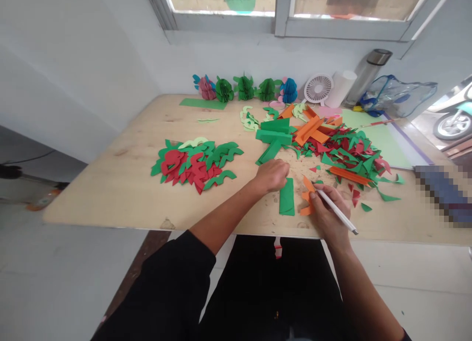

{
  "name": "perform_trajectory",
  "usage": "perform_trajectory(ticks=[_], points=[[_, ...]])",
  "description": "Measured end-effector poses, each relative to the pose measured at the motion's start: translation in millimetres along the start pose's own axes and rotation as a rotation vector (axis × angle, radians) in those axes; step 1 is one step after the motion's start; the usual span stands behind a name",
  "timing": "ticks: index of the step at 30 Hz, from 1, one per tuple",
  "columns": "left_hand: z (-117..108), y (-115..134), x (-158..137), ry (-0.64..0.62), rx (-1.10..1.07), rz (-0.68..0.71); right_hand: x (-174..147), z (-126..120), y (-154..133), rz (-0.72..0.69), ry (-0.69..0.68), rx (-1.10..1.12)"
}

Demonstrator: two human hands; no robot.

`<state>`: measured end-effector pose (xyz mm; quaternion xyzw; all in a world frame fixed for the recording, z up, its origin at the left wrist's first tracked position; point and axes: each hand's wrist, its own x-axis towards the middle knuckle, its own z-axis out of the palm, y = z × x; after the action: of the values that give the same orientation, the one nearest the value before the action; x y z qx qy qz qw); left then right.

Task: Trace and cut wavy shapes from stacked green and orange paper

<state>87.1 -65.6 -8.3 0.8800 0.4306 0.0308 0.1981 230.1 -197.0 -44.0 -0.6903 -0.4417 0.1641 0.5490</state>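
Note:
My left hand (273, 175) is closed, its fingertips at the top left corner of a folded green paper strip (286, 199) that has a curved line near its lower end. In my right hand (330, 211) is a white pen (337, 212), slanting with its dark end toward me. The same hand's thumb and fingers also pinch an orange paper cutout (307, 197) with a scalloped edge, just right of the green strip. Beyond my left hand lie folded green paper strips (273, 134) and folded orange strips (310, 129).
Wavy red and green cutouts (193, 165) are heaped on the left of the wooden table (121, 184). Paper scraps (350, 149) pile up at the right. Honeycomb paper figures (245, 88), a small fan (318, 89) and a steel flask (368, 75) line the wall.

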Motion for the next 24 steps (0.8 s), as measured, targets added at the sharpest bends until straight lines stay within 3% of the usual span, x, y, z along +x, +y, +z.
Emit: perform_trajectory(ticks=[24], points=[[-1.5,-3.0,4.0,-0.044,-0.001,0.024,-1.9,-0.9,1.5,0.007,-0.038,-0.009]])
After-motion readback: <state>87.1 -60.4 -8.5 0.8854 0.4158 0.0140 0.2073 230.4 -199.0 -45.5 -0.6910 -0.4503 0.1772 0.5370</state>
